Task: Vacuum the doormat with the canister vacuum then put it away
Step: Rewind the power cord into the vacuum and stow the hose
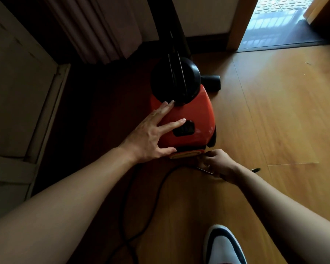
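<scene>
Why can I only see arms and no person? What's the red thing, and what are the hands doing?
The camera sits on the person's head and looks down, so you see only their arms and one shoe. The red thing is a canister vacuum standing on the wooden floor beside a curtain. The left hand lies flat on top of it with its fingers spread. The right hand is curled at the vacuum's back end and seems to pinch the black cord where it comes out. The rest of the cord loops across the floor.
</scene>
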Demonstrator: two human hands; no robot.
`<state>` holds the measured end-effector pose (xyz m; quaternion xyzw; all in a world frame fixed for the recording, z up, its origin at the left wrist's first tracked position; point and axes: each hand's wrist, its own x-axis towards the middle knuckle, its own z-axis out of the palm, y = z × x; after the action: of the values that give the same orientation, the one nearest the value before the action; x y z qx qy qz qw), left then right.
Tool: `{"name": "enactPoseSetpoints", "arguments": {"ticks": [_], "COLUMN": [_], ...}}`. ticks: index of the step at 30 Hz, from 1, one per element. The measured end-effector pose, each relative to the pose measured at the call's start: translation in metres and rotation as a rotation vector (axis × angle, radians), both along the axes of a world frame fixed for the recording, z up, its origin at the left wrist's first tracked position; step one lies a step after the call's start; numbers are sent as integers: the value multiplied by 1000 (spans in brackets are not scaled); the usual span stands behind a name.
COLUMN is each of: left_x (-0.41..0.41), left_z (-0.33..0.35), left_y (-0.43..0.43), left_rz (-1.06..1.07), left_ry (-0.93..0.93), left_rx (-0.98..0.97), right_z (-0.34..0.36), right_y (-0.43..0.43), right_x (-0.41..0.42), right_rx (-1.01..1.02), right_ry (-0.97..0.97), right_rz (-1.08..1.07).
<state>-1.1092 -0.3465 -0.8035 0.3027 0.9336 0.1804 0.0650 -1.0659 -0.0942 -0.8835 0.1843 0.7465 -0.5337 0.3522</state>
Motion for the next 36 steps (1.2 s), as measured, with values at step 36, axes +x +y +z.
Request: {"name": "enactPoseSetpoints", "arguments": {"ticks": [36], "left_x": [8], "left_z": [3], "left_y": [11], "left_rz": [80], "left_ry": [104], "left_rx": [-105], "right_z": [87], "right_y": [-69], "right_x": [48], "right_rx": [-599], "right_ry": [-105], "right_rz": [-573]}}
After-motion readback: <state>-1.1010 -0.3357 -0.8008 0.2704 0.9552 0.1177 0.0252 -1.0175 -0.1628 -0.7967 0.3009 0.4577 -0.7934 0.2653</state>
